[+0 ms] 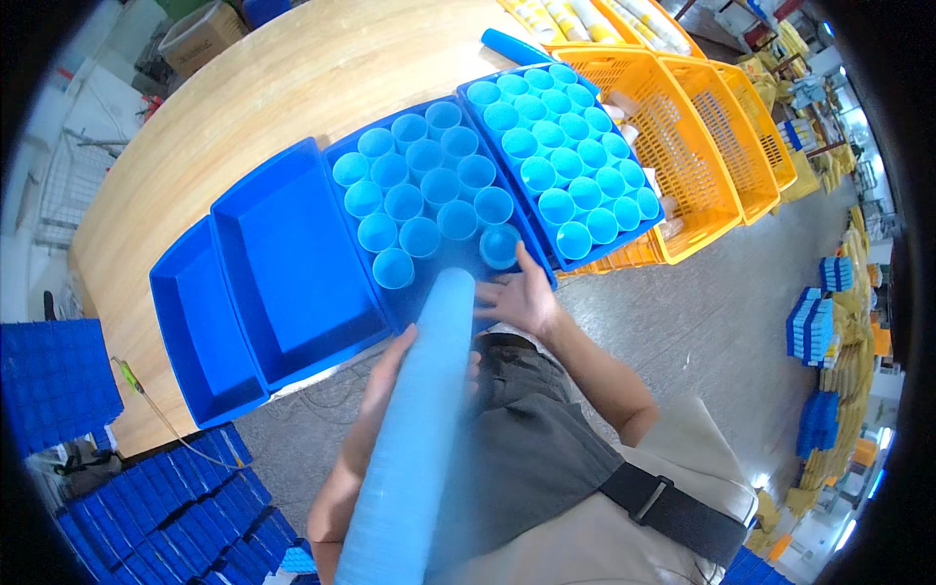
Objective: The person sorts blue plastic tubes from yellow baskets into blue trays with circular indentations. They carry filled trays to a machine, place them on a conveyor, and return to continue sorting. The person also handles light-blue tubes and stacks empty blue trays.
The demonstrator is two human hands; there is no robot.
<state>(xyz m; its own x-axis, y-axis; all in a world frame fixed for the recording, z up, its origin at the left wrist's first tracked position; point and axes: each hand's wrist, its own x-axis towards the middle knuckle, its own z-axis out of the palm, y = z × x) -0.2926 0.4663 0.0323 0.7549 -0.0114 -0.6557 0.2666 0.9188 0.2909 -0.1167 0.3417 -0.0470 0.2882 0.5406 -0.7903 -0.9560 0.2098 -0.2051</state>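
A long stack of light blue cups, apparently nested, slants up across my body, blurred near its lower end. My left hand is wrapped round it from the left and beneath. At the near right corner of a blue tray, my right hand has its fingers apart, its thumb at the rim of a light blue cup. That tray holds several rows of cups standing mouth up. To its right, another blue tray is packed with similar cups.
Two bare blue trays lie left on the wooden table. Yellow crates stand right, and a blue cylinder lies beyond the cups. Stacked blue trays fill the lower left, near a thin cable.
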